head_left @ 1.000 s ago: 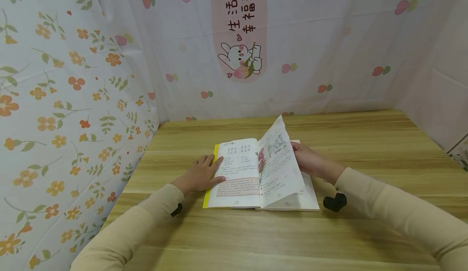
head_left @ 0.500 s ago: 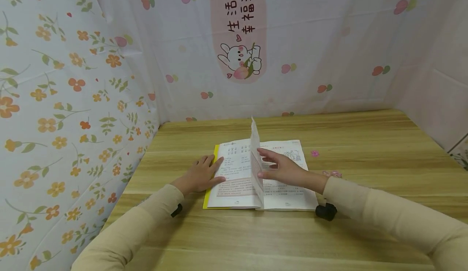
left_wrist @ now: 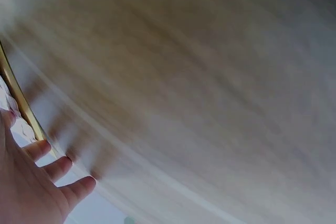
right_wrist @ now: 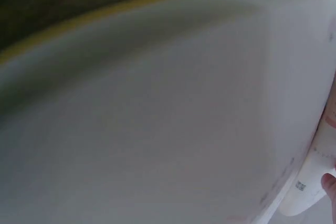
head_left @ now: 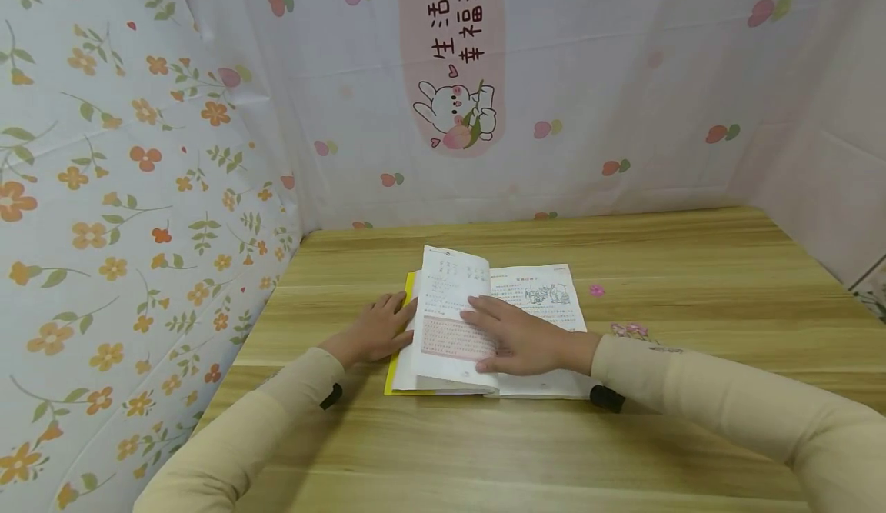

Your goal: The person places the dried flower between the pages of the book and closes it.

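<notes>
In the head view, an open book (head_left: 567,301) lies on the wooden table (head_left: 540,459), just below the middle of the frame, its yellow cover (head_left: 391,378) peeping out at the left edge. The person's left hand (head_left: 377,331) rests at that edge, fingers spread, thumb apart. The right hand (head_left: 529,334) lies over a raised page (head_left: 446,282) leaning toward the left; its fingers are stretched out and spread, pinching nothing that I can see. A small pink flower shape (head_left: 597,290) shows to the right of the book, near a beige sleeve (head_left: 720,398). Up top, a rabbit print (head_left: 455,113) sits on the pale backdrop (head_left: 595,98).

In the left wrist view, the left hand's fingers fan out at lower left; the rest is blurred.

In the right wrist view, white paper fills most of the frame beneath a yellow edge. Only bits of the right hand reach the right border, so I can't tell its finger spread there.
</notes>
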`<state>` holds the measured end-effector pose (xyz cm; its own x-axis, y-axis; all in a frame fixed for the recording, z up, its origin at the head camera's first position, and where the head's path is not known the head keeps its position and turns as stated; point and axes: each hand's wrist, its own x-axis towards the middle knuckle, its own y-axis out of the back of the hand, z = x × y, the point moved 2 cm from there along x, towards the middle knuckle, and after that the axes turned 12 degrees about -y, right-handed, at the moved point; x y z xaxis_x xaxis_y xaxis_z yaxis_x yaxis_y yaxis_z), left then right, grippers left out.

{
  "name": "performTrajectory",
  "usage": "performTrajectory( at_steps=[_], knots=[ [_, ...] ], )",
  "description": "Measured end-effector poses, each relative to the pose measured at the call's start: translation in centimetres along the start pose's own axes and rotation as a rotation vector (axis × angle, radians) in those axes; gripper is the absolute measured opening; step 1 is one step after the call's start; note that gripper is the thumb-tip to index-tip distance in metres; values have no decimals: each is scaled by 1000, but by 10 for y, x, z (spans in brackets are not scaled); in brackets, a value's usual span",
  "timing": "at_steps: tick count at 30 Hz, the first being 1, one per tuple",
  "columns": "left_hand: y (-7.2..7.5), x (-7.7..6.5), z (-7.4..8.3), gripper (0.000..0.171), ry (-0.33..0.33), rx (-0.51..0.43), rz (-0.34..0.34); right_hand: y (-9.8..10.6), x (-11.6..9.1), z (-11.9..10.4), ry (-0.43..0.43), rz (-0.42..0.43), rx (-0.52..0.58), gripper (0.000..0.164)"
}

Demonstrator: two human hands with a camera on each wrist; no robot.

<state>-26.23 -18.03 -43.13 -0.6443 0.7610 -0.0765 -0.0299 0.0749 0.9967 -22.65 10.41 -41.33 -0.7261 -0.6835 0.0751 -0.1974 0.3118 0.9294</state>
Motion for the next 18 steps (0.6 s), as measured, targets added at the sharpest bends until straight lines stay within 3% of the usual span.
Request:
performTrajectory(
  at_steps=[7,12,18],
  knots=[
    [5,-3,-4,56,14,-121,15,-2,2,0,63,-7,-68,78],
    [7,-4,-6,53,26,-184,101,-4,4,-1,50,-34,-104,78],
    [12,-4,-4,52,27,-182,209,-6,7,-4,33,-58,-110,78]
  ],
)
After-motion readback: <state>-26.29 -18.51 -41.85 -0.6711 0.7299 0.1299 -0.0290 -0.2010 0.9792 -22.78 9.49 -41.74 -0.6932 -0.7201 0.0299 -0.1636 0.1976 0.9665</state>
